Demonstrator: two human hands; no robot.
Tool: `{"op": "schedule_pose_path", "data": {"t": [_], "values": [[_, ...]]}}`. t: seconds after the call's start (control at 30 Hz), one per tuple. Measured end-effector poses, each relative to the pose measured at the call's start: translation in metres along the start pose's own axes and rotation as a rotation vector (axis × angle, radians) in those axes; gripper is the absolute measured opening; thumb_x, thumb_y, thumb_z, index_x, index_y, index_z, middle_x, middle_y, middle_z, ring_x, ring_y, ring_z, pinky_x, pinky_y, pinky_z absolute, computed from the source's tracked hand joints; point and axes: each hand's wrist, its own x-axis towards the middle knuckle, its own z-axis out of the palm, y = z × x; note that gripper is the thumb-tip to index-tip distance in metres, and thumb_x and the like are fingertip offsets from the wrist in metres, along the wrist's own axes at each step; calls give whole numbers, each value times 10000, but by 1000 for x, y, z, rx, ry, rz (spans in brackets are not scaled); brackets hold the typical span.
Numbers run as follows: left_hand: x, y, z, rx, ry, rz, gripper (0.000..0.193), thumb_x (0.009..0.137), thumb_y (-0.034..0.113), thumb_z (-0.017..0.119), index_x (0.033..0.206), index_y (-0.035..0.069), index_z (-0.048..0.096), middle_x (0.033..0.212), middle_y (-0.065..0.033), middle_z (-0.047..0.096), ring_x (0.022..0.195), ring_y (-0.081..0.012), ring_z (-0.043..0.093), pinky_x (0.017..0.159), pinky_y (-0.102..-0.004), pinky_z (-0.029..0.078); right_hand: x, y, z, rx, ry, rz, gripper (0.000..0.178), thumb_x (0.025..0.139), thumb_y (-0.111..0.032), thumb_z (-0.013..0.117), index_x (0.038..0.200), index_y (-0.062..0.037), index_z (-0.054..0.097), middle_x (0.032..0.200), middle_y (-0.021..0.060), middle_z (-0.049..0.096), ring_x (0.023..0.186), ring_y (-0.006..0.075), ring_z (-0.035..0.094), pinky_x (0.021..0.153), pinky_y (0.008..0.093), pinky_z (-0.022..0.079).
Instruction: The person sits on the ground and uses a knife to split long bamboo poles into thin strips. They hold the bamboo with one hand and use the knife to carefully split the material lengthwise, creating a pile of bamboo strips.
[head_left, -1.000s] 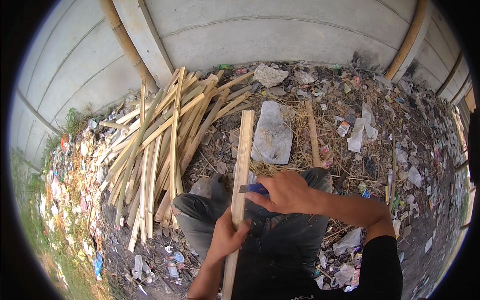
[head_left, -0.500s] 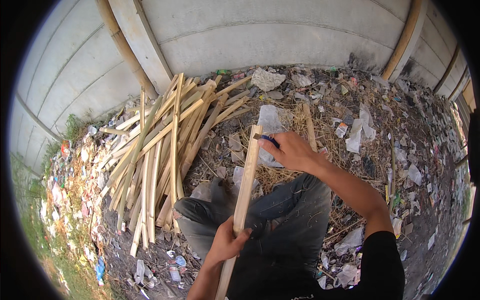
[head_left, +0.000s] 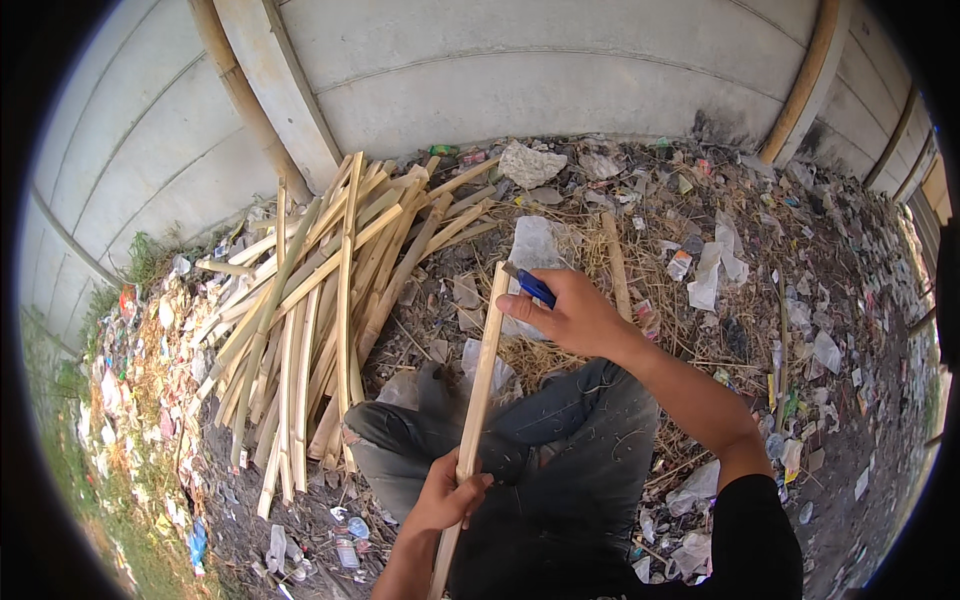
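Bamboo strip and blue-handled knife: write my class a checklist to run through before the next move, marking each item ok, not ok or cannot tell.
1. Left hand grips the bamboo strip: ok, around its lower part.
2. Right hand holds the blue-handled knife: ok.
3. Left hand away from the blade: ok, the blade is by the strip's far end.
4. Protective gloves worn: not ok, both hands are bare.
5. Blade sharp: cannot tell.
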Motion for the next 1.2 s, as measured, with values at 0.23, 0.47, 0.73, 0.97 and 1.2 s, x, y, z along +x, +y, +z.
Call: {"op": "schedule_pose_path", "data": {"t": [0.23,0.47,0.73,0.97,1.2], "values": [[6,-7,-5,-459,-163,1,237,916,82,592,822,107,377,472,27,329,315,-84,326,283,-240,299,-29,-15,55,155,-268,56,656,949,-657,581,920,-9,682,734,156,640,699,322,633,649,441,472],[5,-14,-7,-666,-212,-20,254,923,92,581,797,116,361,420,21,323,254,-100,273,254,-237,280,-30,-22,35,-256,-266,40,762,964,-707,466,791,-2,699,663,215,638,696,439,671,651,531,518],[2,-14,-5,-493,-147,-23,245,912,77,584,801,116,369,483,24,333,316,-88,287,285,-236,278,-9,-16,12,-362,-290,56,783,995,-655,457,632,19,620,542,201,578,584,429,643,566,495,517],[-1,-12,-9,-438,-156,-44,244,947,69,576,810,114,379,505,22,343,343,-82,331,304,-240,305,19,23,-5,-380,-37,61,792,992,-692,443,628,-3,585,594,212,584,576,380,603,577,522,448],[0,14,2,210,66,73,250,987,211,674,996,34,497,588,0,522,411,-114,506,374,-280,429,9,28,-8,193,64,105,597,948,-603,633,758,-37,604,603,-23,439,579,133,466,532,365,381]]}}
